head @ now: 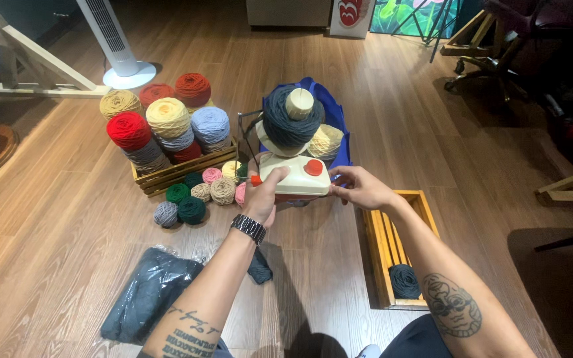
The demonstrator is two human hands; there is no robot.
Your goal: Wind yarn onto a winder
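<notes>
Left hand [260,196] grips winder [294,176] crank | right hand [359,187] open, steadying winder's right side on floor | dark yarn [291,121] wound on top | risk: fast cranking may tip winder, slackening strand.

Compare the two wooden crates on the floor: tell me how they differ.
The left crate is piled high with big yarn cones in red, tan, yellow, blue and grey; the right crate holds only one dark ball of yarn. The left crate has small yarn balls lying on the floor in front of it; the right crate has none. The left crate sits beyond the left hand, the right crate beneath the right forearm. Both are slatted, light wood.
</notes>
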